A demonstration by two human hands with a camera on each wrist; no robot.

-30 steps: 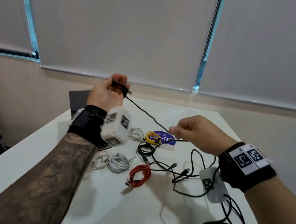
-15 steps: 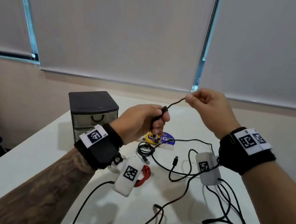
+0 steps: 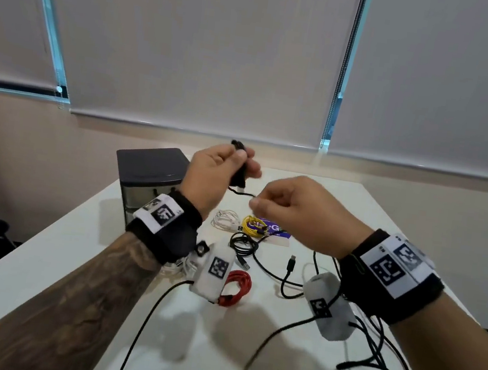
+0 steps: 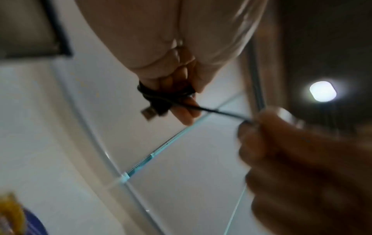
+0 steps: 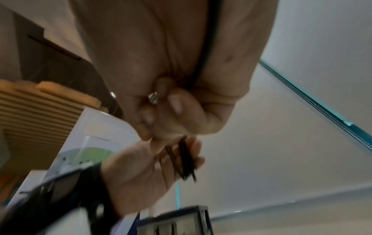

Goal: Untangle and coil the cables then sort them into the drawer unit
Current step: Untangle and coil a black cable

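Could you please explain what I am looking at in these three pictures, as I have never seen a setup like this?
There is no machine: a person wears one camera on the head and one on each wrist. The wide picture is the head view; the two close-ups look along each hand. The left hand holds a small coil of black cable, its plug sticking out, while the right hand pinches the same cable's free length. On the white table lie coiled white, yellow, black and red cables, loose black cables and a dark drawer unit. The patterned tags are on the wristbands and camera housings.
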